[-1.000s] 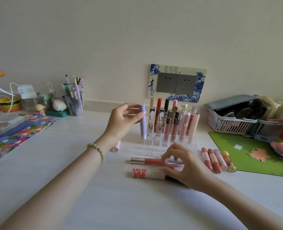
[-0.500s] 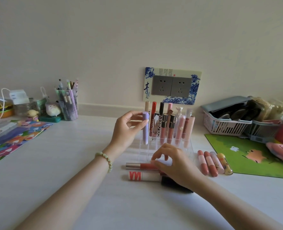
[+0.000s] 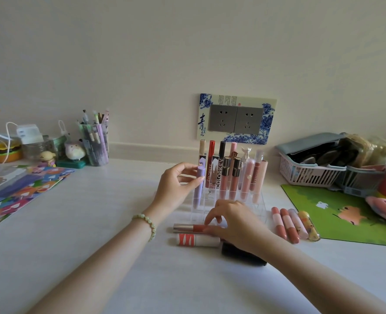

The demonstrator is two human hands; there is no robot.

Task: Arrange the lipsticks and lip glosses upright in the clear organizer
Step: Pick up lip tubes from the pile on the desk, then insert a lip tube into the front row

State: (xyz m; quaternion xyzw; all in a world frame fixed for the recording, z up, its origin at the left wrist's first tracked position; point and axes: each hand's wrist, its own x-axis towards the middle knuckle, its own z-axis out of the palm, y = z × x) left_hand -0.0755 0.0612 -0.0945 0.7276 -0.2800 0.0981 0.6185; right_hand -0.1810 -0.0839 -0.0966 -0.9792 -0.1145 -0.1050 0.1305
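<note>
The left hand (image 3: 176,186) closes its grip on the purple tube (image 3: 198,189), thumb below and fingertips above, pinching it near the top end. The tube stands almost upright in the middle of the frame. Its long axis is vertical with a small lean, one end points up and the lower end is inside a slot in the left column of the clear organizer (image 3: 258,211). I cannot tell if the tube touches the bottom of the slot.

The right hand (image 3: 237,223) is lower, in front of the organizer, with fingers bent down. Its fingertips (image 3: 206,223) rest on the red and silver gloss (image 3: 187,228), which lies flat on the tabletop (image 3: 96,223), long axis left to right across the frame, silver end to the left. The thumb is hidden, so I cannot tell if this grip is closed on the gloss.

I judge that the step in hand is seating the purple tube, while the next gloss is prepared. The next move calls for releasing the tube straight, without pushing the upright tubes (image 3: 230,177) behind it. After that, the gloss must turn from flat to vertical.

Just below lies a white tube with red marks (image 3: 196,240), and 4 more tubes (image 3: 293,225) lie to the right of the organizer.
</note>
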